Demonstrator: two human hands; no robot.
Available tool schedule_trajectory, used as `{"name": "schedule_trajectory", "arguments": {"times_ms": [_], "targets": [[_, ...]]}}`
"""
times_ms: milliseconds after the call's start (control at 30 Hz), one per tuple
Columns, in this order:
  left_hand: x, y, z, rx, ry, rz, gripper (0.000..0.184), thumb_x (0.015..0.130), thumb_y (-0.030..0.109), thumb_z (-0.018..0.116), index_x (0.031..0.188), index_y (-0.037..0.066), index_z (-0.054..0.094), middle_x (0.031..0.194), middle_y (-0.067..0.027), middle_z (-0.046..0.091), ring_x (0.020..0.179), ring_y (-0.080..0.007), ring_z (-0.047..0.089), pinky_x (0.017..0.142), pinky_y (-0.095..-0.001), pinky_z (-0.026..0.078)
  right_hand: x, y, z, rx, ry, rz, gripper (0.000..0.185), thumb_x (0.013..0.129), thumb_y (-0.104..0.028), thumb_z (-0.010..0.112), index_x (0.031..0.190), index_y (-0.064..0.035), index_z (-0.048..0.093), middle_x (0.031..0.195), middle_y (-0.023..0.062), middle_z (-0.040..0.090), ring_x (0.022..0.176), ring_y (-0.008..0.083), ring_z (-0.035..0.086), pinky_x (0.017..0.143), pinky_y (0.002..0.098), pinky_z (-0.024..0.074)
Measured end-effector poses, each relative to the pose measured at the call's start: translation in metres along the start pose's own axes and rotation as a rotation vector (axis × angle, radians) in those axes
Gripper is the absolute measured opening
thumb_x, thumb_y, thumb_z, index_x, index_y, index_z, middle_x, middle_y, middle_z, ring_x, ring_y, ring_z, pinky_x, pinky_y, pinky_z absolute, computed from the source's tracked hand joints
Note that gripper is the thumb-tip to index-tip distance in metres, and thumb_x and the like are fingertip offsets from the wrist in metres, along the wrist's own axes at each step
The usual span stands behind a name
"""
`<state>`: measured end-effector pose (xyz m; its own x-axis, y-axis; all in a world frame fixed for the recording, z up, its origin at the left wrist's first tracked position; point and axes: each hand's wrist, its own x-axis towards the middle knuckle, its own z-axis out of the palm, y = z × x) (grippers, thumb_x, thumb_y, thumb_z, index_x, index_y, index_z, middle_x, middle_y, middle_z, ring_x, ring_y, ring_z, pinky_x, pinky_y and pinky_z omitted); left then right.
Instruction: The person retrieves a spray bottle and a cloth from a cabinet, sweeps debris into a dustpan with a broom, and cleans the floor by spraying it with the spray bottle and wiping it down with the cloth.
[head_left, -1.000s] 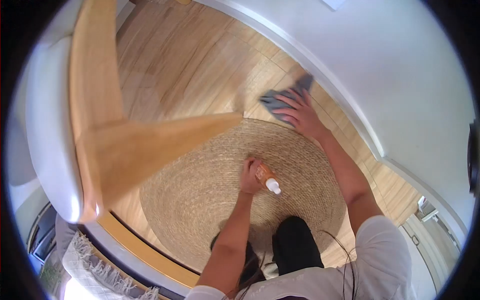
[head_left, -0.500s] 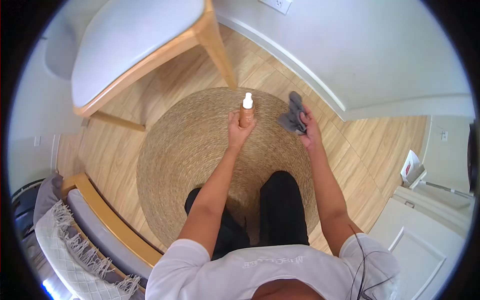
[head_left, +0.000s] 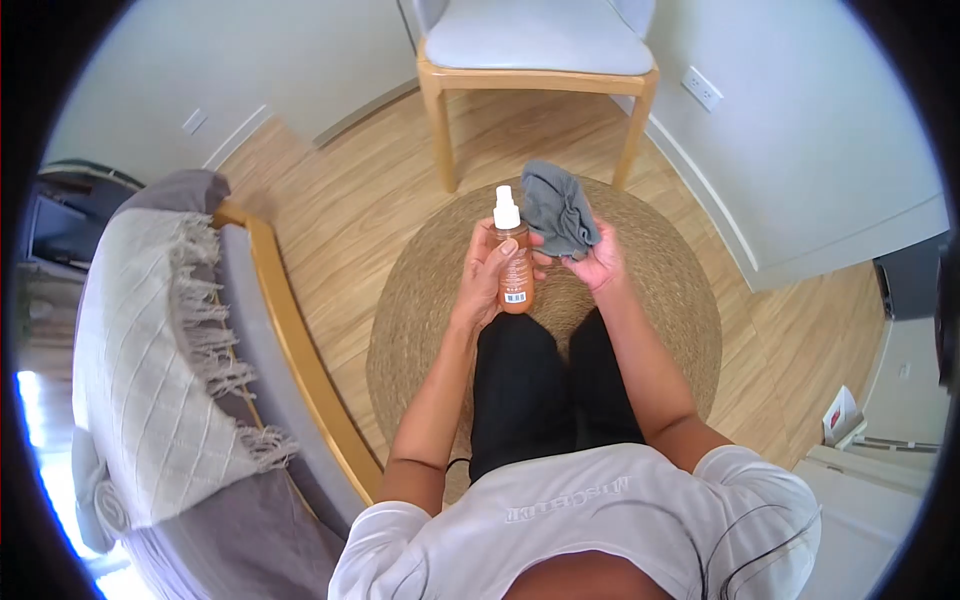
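An amber spray bottle [head_left: 515,270] with a white pump top and a barcode label stands upright in my left hand [head_left: 487,272], whose fingers wrap round it with the thumb across its front. Just to the right, my right hand [head_left: 602,262] grips a grey cloth [head_left: 556,208] by its lower part. The cloth is bunched, and its upper end spreads up beside the bottle's neck. Both hands are close together above my knees, over the round woven rug [head_left: 660,330].
A wooden chair with a pale seat [head_left: 535,40] stands ahead at the rug's far edge. On the left is a wood-framed sofa [head_left: 300,350] with a fringed throw [head_left: 150,350]. A wall with an outlet [head_left: 702,88] curves along the right, above the wooden floor [head_left: 780,360].
My view has turned left, so the chair now appears straight ahead. The bottle and the cloth have come closer together. The bottle is nearer to me, its label showing.
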<state>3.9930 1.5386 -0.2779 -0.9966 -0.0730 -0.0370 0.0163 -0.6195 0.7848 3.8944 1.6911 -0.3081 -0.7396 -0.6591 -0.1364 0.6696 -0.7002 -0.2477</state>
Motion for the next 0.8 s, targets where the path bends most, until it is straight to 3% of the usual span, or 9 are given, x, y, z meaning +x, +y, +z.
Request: {"name": "schedule_trajectory", "arguments": {"times_ms": [100, 167, 333, 400, 500, 567, 600, 667, 800], "targets": [[-0.025, 0.021, 0.004, 0.169, 0.033, 0.118, 0.053, 0.089, 0.014, 0.056, 0.133, 0.014, 0.027, 0.095, -0.0152, 0.058, 0.071, -0.0204, 0.062, 0.056, -0.0319, 0.056, -0.014, 0.019, 0.048, -0.023, 0.196, 0.014, 0.044, 0.095, -0.028, 0.044, 0.136, -0.0108, 0.041, 0.132, 0.0118, 0.050, 0.119, 0.0269, 0.051, 0.101, 0.0432, 0.0415], [-0.040, 0.036, 0.009, 0.361, 0.058, 0.179, 0.073, 0.086, 0.005, 0.057, 0.144, 0.023, 0.017, 0.093, -0.0124, 0.057, 0.066, -0.0170, 0.061, 0.053, -0.0304, 0.056, -0.007, 0.026, 0.042, -0.052, 0.073, 0.048, 0.043, 0.095, -0.028, 0.044, 0.135, -0.0109, 0.042, 0.132, 0.0111, 0.051, 0.118, 0.0264, 0.052, 0.100, 0.0432, 0.0423], [-0.069, 0.065, 0.026, 0.642, 0.136, 0.121, 0.070, 0.082, 0.006, 0.057, 0.142, 0.022, 0.026, 0.083, -0.0081, 0.056, 0.059, -0.0146, 0.058, 0.052, -0.0290, 0.051, -0.015, 0.047, 0.052, -0.108, 0.046, 0.086, 0.042, 0.095, -0.026, 0.047, 0.133, -0.0103, 0.043, 0.131, 0.0093, 0.052, 0.116, 0.0241, 0.054, 0.098, 0.0414, 0.0445], [-0.076, 0.068, 0.024, 0.690, 0.172, 0.091, 0.069, 0.080, 0.007, 0.058, 0.141, 0.021, 0.030, 0.077, -0.0061, 0.057, 0.056, -0.0137, 0.057, 0.051, -0.0296, 0.050, -0.012, 0.059, 0.051, -0.181, -0.117, 0.050, 0.044, 0.094, -0.030, 0.051, 0.132, -0.0105, 0.044, 0.130, 0.0085, 0.053, 0.116, 0.0212, 0.054, 0.096, 0.0395, 0.0461], [-0.088, 0.072, 0.002, 0.979, 0.221, 0.203, 0.064, 0.076, 0.012, 0.062, 0.134, 0.020, 0.037, 0.064, -0.0076, 0.057, 0.051, -0.0191, 0.058, 0.051, -0.0338, 0.048, -0.009, 0.081, 0.056, -0.149, -0.113, 0.209, 0.046, 0.092, -0.036, 0.055, 0.129, -0.0096, 0.048, 0.124, 0.0082, 0.057, 0.110, 0.0199, 0.057, 0.094, 0.0371, 0.0480], [-0.097, 0.076, -0.016, 1.306, 0.235, 0.192, 0.060, 0.072, 0.014, 0.063, 0.128, 0.020, 0.040, 0.061, -0.0154, 0.058, 0.057, -0.0320, 0.061, 0.056, -0.0421, 0.047, -0.007, 0.106, 0.059, -0.208, -0.083, 0.186, 0.047, 0.091, -0.039, 0.056, 0.126, -0.0087, 0.051, 0.121, 0.0078, 0.059, 0.107, 0.0196, 0.059, 0.092, 0.0368, 0.0488], [-0.102, 0.075, -0.027, 1.302, 0.262, 0.193, 0.060, 0.072, 0.014, 0.063, 0.128, 0.020, 0.040, 0.061, -0.0154, 0.058, 0.057, -0.0320, 0.061, 0.056, -0.0421, 0.047, -0.004, 0.121, 0.057, -0.263, -0.049, 0.148, 0.048, 0.090, -0.041, 0.057, 0.123, -0.0078, 0.053, 0.117, 0.0075, 0.061, 0.103, 0.0193, 0.061, 0.091, 0.0364, 0.0497], [-0.112, 0.072, -0.051, 1.496, 0.277, 0.195, 0.058, 0.071, 0.013, 0.066, 0.124, 0.018, 0.042, 0.080, -0.0231, 0.060, 0.066, -0.0316, 0.064, 0.060, -0.0397, 0.049, 0.002, 0.147, 0.048, -0.256, -0.036, 0.221, 0.047, 0.089, -0.041, 0.058, 0.122, -0.0074, 0.055, 0.114, 0.0072, 0.063, 0.101, 0.0191, 0.062, 0.090, 0.0358, 0.0503], [-0.121, 0.067, -0.112, 1.309, 0.348, 0.123, 0.054, 0.073, 0.015, 0.065, 0.122, 0.019, 0.042, 0.074, -0.0204, 0.063, 0.071, -0.0390, 0.063, 0.062, -0.0465, 0.048, 0.025, 0.201, 0.018, -0.231, 0.062, 0.344, 0.045, 0.089, -0.040, 0.059, 0.120, -0.0070, 0.056, 0.111, 0.0071, 0.064, 0.098, 0.0186, 0.063, 0.086, 0.0352, 0.0516]]}}
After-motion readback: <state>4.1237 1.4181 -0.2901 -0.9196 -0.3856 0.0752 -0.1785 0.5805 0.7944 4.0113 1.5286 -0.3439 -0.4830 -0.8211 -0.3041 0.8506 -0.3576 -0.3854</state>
